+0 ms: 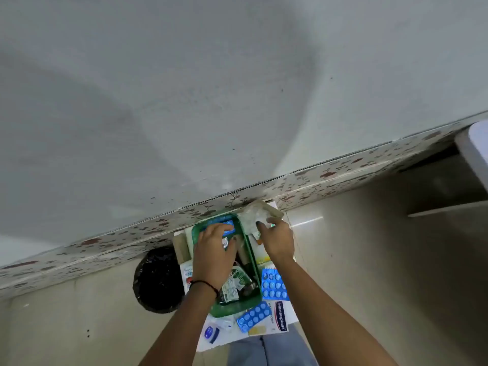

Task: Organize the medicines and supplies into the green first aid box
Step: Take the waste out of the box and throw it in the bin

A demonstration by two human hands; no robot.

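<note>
The green first aid box (253, 262) stands open on a small white surface (289, 313) below me. My left hand (215, 249) reaches into the box and grips a small silver packet next to a blue strip (227, 225) at the box's far end. My right hand (277, 240) is just right of the box, fingers on a crumpled clear plastic bag (254, 211). A green-labelled bottle (233, 283) lies inside the box. Two blue tablet strips (273, 283) (252, 317) and a white plaster box (280, 317) lie at the box's near right.
A black bin bag (158, 278) sits on the floor left of the surface. A small blue jar (211, 334) lies at the near left corner. A flower-patterned tile band (343, 173) runs along the wall. A white ledge (475, 151) juts out at far right.
</note>
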